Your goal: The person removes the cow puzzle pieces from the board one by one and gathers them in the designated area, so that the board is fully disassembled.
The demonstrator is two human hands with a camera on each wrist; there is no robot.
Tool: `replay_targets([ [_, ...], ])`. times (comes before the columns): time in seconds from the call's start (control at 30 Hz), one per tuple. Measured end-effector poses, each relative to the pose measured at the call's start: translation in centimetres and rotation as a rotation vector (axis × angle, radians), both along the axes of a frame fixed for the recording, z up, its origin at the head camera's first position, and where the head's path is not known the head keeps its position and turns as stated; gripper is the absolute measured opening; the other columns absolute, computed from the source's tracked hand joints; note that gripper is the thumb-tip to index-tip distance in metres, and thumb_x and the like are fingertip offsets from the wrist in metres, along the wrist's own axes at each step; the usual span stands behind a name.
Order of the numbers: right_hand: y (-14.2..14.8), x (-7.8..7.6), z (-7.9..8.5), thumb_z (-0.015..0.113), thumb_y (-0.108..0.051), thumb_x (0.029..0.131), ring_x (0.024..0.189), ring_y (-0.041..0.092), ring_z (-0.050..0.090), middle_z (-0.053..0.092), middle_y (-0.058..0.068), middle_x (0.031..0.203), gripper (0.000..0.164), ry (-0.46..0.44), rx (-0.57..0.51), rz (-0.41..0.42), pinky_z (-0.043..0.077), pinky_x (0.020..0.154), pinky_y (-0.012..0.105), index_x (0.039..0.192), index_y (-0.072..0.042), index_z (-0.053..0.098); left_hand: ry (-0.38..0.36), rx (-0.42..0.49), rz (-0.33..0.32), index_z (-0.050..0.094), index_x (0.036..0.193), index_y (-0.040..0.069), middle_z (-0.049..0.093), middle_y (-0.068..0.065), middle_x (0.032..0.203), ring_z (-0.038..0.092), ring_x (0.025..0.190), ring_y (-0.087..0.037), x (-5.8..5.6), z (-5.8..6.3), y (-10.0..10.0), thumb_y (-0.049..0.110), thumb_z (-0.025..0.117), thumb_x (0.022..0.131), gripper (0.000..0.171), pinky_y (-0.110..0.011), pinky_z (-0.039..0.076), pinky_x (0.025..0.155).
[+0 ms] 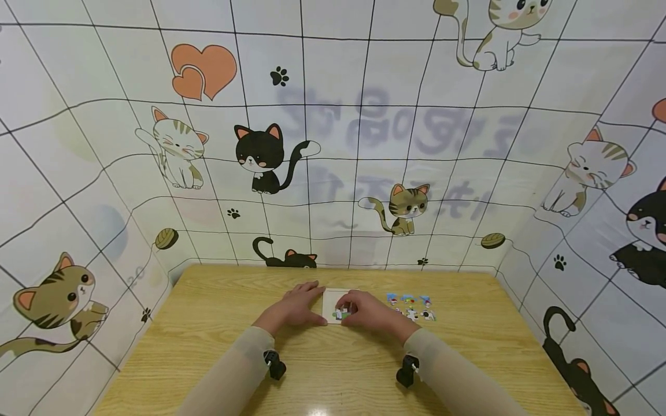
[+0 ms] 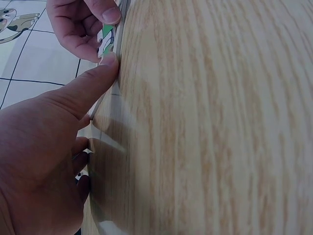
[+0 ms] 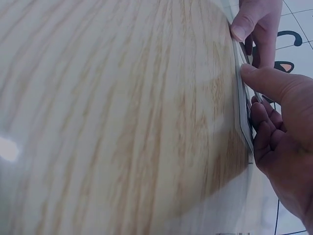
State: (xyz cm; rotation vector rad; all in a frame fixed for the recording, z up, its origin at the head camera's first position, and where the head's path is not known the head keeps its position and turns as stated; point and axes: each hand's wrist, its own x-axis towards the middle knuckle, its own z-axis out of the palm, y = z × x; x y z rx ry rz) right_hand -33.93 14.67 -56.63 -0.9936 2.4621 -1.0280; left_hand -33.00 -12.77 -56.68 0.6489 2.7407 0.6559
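A thin, pale square puzzle board (image 1: 332, 296) lies on the table between both hands. My left hand (image 1: 299, 306) steadies its left side, fingers extended and the thumb at the near edge. Over the board, my right hand (image 1: 366, 312) pinches a small jigsaw piece with curled fingers. Green and white show on that jigsaw piece (image 2: 106, 39) in the left wrist view, close to the left thumb (image 2: 100, 76). Part of the board is hidden under the right hand. In the right wrist view the right fingers (image 3: 264, 117) curl at the board's edge, and the piece is mostly covered.
Several loose jigsaw pieces (image 1: 408, 299) lie in two rows right of the board, the nearer row (image 1: 413, 314) partly behind the right hand. The wooden table (image 1: 229, 346) ends at a cat-patterned cloth wall (image 1: 333, 231) behind and on both sides.
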Motion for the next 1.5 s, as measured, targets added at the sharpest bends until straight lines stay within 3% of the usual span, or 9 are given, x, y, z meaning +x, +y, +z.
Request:
replay_targets([
  [0.6, 0.2, 0.5, 0.1, 0.082, -0.012, 0.102, 0.087, 0.007, 0.06, 0.066, 0.002, 0.11, 0.027, 0.111, 0.004, 0.02, 0.056, 0.078, 0.028, 0.128, -0.009, 0.077, 0.003, -0.01, 0.0, 0.04, 0.173, 0.017, 0.027, -0.013, 0.181, 0.023, 0.166, -0.044, -0.2, -0.4, -0.1, 0.06, 0.084, 0.094, 0.1, -0.071, 0.024, 0.128],
  [1.0, 1.0, 2.0, 1.8, 0.079, -0.013, 0.104, 0.08, 0.006, 0.059, 0.062, -0.004, 0.111, 0.026, 0.182, -0.02, 0.021, 0.055, 0.073, 0.028, 0.129, -0.013, 0.076, 0.008, -0.022, 0.007, 0.041, 0.173, 0.018, 0.028, -0.012, 0.181, 0.023, 0.166, -0.044, -0.2, -0.5, 0.0, 0.061, 0.084, 0.094, 0.1, -0.071, 0.025, 0.128],
  [1.5, 3.3, 3.3, 4.2, 0.076, -0.008, 0.104, 0.08, 0.01, 0.057, 0.065, 0.009, 0.117, 0.026, 0.223, -0.059, 0.026, 0.053, 0.07, 0.03, 0.13, -0.005, 0.072, 0.01, -0.023, -0.009, 0.04, 0.173, 0.017, 0.028, -0.014, 0.181, 0.024, 0.165, -0.045, -0.1, -0.3, -0.1, 0.059, 0.085, 0.094, 0.1, -0.072, 0.026, 0.126],
])
